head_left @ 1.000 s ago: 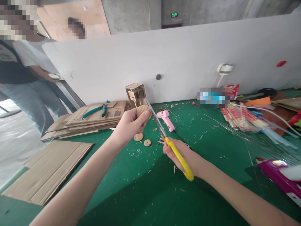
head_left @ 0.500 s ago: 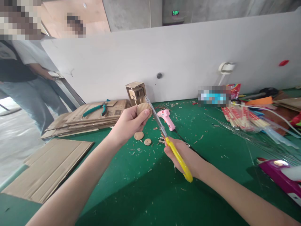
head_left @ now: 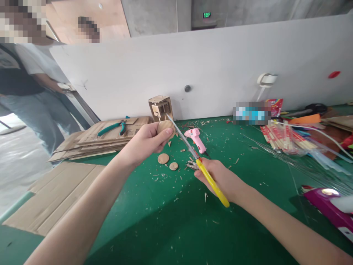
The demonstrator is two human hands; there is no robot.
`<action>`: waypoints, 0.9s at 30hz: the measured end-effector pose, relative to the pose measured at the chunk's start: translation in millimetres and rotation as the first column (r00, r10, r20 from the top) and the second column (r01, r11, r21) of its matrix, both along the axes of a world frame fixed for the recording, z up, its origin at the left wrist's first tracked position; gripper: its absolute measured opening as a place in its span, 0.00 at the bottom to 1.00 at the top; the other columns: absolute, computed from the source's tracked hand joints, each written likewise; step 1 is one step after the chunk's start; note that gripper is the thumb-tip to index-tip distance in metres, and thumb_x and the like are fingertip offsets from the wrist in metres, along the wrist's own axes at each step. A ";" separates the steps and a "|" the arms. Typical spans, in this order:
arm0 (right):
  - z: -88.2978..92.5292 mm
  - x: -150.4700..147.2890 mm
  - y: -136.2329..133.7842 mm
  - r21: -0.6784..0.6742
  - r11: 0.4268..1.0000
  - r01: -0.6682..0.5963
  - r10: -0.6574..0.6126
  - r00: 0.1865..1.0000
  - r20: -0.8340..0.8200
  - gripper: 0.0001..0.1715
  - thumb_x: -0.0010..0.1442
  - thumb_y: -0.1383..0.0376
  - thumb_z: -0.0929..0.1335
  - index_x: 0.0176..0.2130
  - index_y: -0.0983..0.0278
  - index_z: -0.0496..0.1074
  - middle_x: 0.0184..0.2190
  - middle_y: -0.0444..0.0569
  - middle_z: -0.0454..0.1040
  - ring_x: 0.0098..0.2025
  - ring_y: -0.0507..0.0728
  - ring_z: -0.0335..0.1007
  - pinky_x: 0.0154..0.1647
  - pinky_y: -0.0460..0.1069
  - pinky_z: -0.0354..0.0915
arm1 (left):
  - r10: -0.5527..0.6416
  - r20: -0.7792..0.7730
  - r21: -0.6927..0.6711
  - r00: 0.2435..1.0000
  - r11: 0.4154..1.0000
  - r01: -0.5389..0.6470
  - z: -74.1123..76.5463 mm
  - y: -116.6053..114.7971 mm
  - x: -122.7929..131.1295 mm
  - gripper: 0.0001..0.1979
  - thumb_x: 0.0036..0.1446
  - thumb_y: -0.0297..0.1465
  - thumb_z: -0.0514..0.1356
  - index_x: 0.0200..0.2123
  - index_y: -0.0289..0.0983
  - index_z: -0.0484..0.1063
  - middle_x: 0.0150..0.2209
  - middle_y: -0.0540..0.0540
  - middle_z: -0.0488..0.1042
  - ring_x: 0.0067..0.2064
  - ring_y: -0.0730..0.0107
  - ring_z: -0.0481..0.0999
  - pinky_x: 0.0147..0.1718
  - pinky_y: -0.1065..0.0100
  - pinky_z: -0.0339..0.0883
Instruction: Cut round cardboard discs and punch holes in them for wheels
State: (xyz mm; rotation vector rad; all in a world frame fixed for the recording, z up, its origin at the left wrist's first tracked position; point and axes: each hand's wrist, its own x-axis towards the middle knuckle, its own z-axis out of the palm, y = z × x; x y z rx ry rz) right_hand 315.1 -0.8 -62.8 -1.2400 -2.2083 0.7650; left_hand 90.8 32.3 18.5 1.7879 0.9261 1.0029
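My left hand (head_left: 147, 141) pinches a round cardboard disc (head_left: 164, 129) between thumb and fingers, held above the table. My right hand (head_left: 217, 175) grips yellow-handled scissors (head_left: 211, 180), their long blades pointing up and left, close beside the disc's right edge. Whether the blades touch the disc I cannot tell. Below the left hand, a larger disc (head_left: 163, 158) and a smaller disc with a centre hole (head_left: 173, 166) lie on the green table. A small metal tool (head_left: 192, 165) lies partly hidden by the right hand. Behind the held disc stands a small cardboard box structure (head_left: 160, 106).
A pink glue gun (head_left: 198, 140) lies behind the scissors. Teal-handled pliers (head_left: 109, 129) rest on stacked cardboard (head_left: 88, 141) at left, a cardboard sheet (head_left: 52, 198) nearer. Packaged sticks (head_left: 286, 138) and a purple device (head_left: 327, 204) are at right. A person (head_left: 35, 95) stands far left.
My left hand has moved slightly left with the disc. The scissors' blade tips have shifted slightly left and down, while the handle end moved slightly right and up.
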 end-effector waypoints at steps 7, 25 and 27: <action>4.3 7.6 6.9 0.036 0.999 0.041 -0.044 0.994 0.100 0.21 0.60 0.49 0.61 0.28 0.62 0.61 0.24 0.48 0.67 0.23 0.53 0.61 0.23 0.50 0.56 | -0.025 -0.056 -0.059 0.998 0.998 0.022 0.7 5.6 -7.4 0.18 0.61 0.37 0.56 0.22 0.37 0.57 0.19 0.55 0.53 0.20 0.80 0.49 0.17 0.72 0.43; -16.0 12.3 12.9 -0.158 0.973 -0.168 0.125 0.959 -0.253 0.24 0.62 0.44 0.58 0.37 0.62 0.61 0.27 0.45 0.64 0.24 0.51 0.58 0.24 0.48 0.59 | 0.111 0.220 -0.124 0.969 0.989 -0.085 -9.6 2.1 13.1 0.12 0.57 0.34 0.60 0.26 0.36 0.63 0.20 0.56 0.54 0.19 0.83 0.50 0.17 0.73 0.42; -15.3 11.0 10.8 -0.155 0.974 -0.168 0.125 0.959 -0.254 0.23 0.63 0.45 0.58 0.36 0.62 0.60 0.27 0.44 0.63 0.24 0.50 0.58 0.24 0.47 0.58 | 0.119 0.219 -0.129 0.968 0.987 -0.092 -10.9 2.5 13.8 0.12 0.58 0.34 0.60 0.26 0.36 0.63 0.21 0.56 0.56 0.18 0.84 0.52 0.17 0.74 0.43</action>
